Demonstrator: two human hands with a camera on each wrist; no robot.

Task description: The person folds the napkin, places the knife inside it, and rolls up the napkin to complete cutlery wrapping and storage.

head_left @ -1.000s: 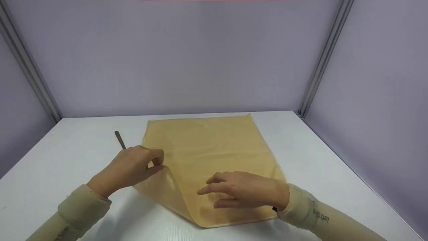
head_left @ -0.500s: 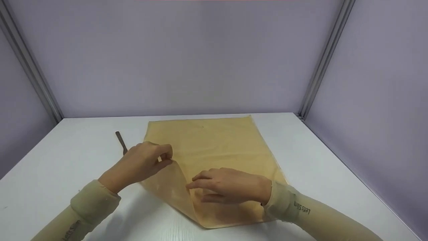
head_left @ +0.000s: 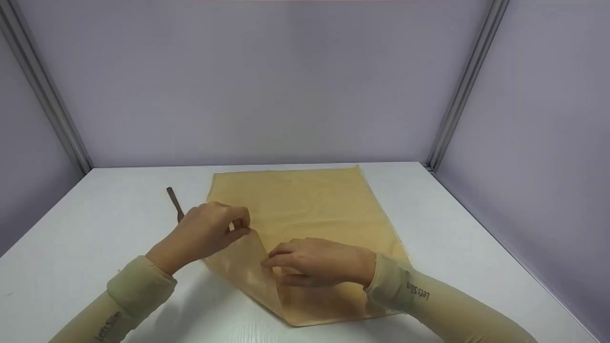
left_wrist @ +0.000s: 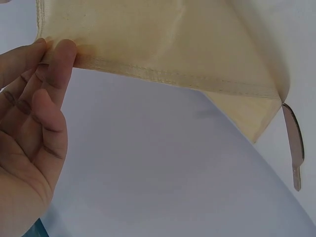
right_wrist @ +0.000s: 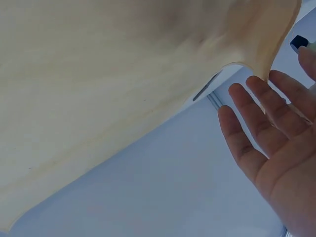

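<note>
Folding further, left hand (head_left: pixel 205 234) lifts cloth (head_left: pixel 305 205) corner inward, right hand (head_left: pixel 317 262) slid closer.

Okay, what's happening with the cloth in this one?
A person works a thin yellow-tan cloth spread on a white table. The left hand pinches the cloth's near-left corner and holds it lifted and folded toward the middle. The right hand rests on the cloth beside the raised flap, fingers relaxed. A slim brown metal tool lies left of the cloth.
</note>
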